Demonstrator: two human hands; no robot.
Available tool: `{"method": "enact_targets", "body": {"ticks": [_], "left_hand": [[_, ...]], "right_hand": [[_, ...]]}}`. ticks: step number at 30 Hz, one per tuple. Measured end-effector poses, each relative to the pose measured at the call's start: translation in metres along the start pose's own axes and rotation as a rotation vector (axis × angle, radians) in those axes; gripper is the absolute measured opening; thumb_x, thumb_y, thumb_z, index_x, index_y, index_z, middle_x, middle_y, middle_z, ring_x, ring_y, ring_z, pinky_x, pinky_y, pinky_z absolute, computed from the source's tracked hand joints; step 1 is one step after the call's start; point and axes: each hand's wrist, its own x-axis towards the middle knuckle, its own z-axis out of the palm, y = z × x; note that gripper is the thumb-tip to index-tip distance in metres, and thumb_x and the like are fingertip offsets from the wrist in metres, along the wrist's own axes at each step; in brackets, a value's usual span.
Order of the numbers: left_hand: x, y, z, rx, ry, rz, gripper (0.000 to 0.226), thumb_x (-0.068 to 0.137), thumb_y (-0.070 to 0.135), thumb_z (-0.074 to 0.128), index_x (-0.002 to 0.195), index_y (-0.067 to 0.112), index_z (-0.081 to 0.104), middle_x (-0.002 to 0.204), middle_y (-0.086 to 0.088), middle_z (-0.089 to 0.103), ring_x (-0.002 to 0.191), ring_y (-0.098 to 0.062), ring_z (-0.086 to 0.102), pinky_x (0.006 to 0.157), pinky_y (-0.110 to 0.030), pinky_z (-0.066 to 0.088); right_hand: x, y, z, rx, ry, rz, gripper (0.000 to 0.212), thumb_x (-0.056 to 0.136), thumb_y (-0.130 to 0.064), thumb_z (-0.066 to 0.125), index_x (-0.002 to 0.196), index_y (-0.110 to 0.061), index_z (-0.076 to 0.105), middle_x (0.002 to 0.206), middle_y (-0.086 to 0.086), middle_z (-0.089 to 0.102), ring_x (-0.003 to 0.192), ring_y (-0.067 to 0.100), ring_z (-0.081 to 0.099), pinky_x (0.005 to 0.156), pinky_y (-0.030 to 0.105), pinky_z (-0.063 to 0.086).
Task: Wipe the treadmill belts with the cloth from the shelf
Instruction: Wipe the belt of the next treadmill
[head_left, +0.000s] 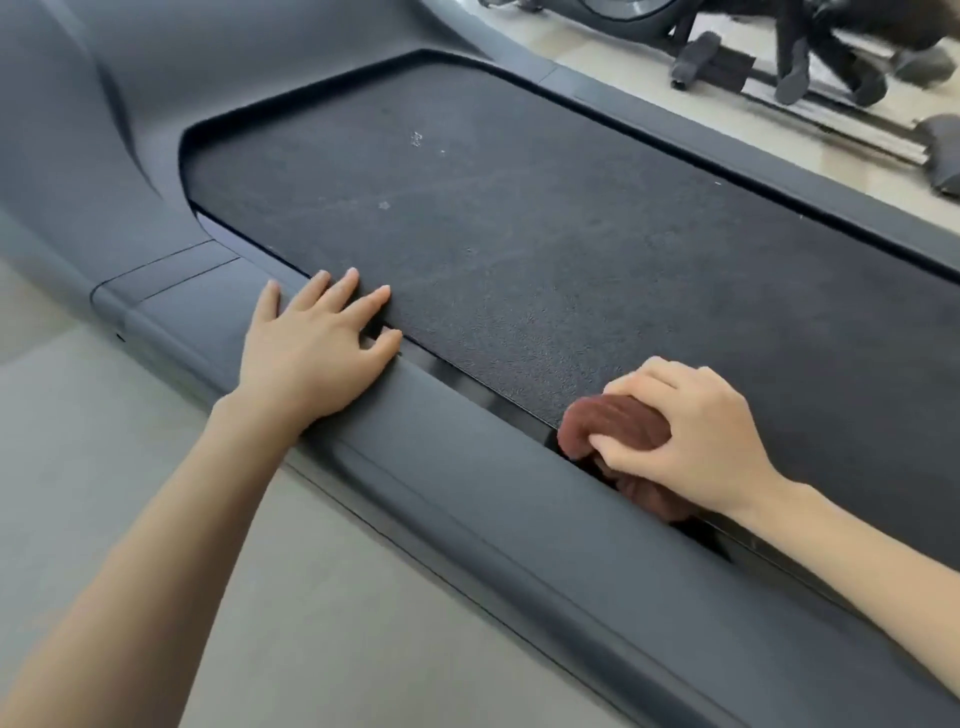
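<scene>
Right grip (691, 436) bunches the cloth (613, 423) at the belt's (519, 234) near edge; the unwiped belt stretches away ahead and leftward. Left grip (317, 345) lies flat, fingers spread, on the side rail (467, 483).

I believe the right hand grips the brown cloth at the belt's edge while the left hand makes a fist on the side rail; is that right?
Not quite: the head view shows the left hand lying flat, fingers spread, on the side rail. The right hand grips the brown cloth at the belt's edge.
</scene>
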Motion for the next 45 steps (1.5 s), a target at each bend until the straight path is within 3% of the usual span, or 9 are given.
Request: {"method": "enact_targets", "body": {"ticks": [5,14,18,23,27,32,37,42,45], "left_hand": [[0.000,0.004,-0.001,-0.030,0.009,-0.008,0.056,0.094,0.058,0.020,0.147,0.042,0.019,0.159,0.007,0.010,0.145,-0.013,0.004,0.116,-0.045,-0.002],[0.002,0.007,0.002,-0.024,0.023,-0.026,0.059,0.093,0.058,0.020,0.149,0.040,0.014,0.159,0.009,0.006,0.146,-0.012,0.002,0.117,-0.045,-0.004],[0.002,0.007,0.002,-0.022,0.057,-0.065,0.067,0.092,0.059,0.023,0.151,0.030,0.010,0.159,0.014,0.004,0.145,-0.008,0.000,0.117,-0.042,-0.003],[-0.001,0.008,-0.001,-0.011,0.074,-0.106,0.077,0.083,0.064,0.006,0.152,0.030,0.004,0.158,0.015,-0.003,0.144,-0.004,-0.008,0.118,-0.037,-0.007],[-0.001,0.012,0.001,-0.002,0.073,-0.139,0.091,0.071,0.068,-0.003,0.152,0.027,0.003,0.159,0.011,-0.004,0.144,-0.004,-0.011,0.117,-0.031,-0.010],[-0.002,0.011,-0.001,0.024,0.053,-0.151,0.089,0.073,0.070,0.000,0.151,0.029,0.005,0.157,0.013,-0.003,0.143,-0.002,-0.008,0.116,-0.027,-0.011],[-0.003,0.011,-0.003,0.018,0.031,-0.126,0.084,0.079,0.070,0.006,0.151,0.027,0.012,0.157,0.011,0.003,0.144,-0.004,-0.003,0.117,-0.029,-0.007],[0.005,-0.006,-0.002,0.007,0.030,-0.054,0.080,0.081,0.069,0.006,0.151,0.030,0.011,0.157,0.014,0.002,0.143,0.000,-0.006,0.116,-0.027,-0.008],[0.024,-0.031,-0.006,-0.024,0.070,-0.101,0.084,0.078,0.069,0.003,0.152,0.028,0.011,0.157,0.014,0.005,0.143,0.000,-0.005,0.117,-0.026,-0.006]], "right_hand": [[0.047,-0.024,0.029,-0.024,0.088,0.057,0.038,0.068,-0.059,0.052,0.084,-0.028,0.066,0.075,-0.008,0.057,0.076,0.019,0.062,0.071,0.033,0.041],[0.151,-0.040,0.079,0.005,0.180,-0.105,0.038,0.070,-0.056,0.056,0.084,-0.023,0.067,0.075,-0.001,0.061,0.070,0.024,0.061,0.067,0.034,0.043],[0.225,-0.037,0.103,-0.007,0.184,-0.124,0.041,0.073,-0.055,0.059,0.094,-0.021,0.067,0.088,0.004,0.064,0.081,0.030,0.061,0.075,0.037,0.042],[0.313,-0.037,0.131,-0.052,0.123,-0.075,0.045,0.081,-0.056,0.055,0.105,-0.019,0.062,0.104,0.010,0.063,0.097,0.033,0.059,0.084,0.039,0.038],[0.289,-0.029,0.124,0.010,0.117,-0.156,0.046,0.075,-0.059,0.053,0.099,-0.021,0.064,0.095,0.009,0.064,0.093,0.033,0.059,0.084,0.039,0.038],[0.184,-0.014,0.082,0.156,0.145,-0.393,0.036,0.070,-0.053,0.057,0.086,-0.023,0.068,0.077,0.003,0.058,0.074,0.028,0.059,0.071,0.039,0.041],[0.102,-0.005,0.053,0.174,0.100,-0.471,0.027,0.070,-0.046,0.065,0.082,-0.023,0.069,0.077,0.002,0.057,0.070,0.029,0.056,0.074,0.042,0.043],[0.149,-0.028,0.071,0.137,0.030,-0.440,0.031,0.070,-0.053,0.058,0.079,-0.025,0.065,0.072,-0.001,0.054,0.067,0.025,0.056,0.063,0.038,0.042],[0.206,-0.058,0.096,0.078,0.038,-0.363,0.039,0.068,-0.058,0.052,0.080,-0.023,0.065,0.070,0.001,0.056,0.064,0.028,0.059,0.062,0.035,0.039]]}}
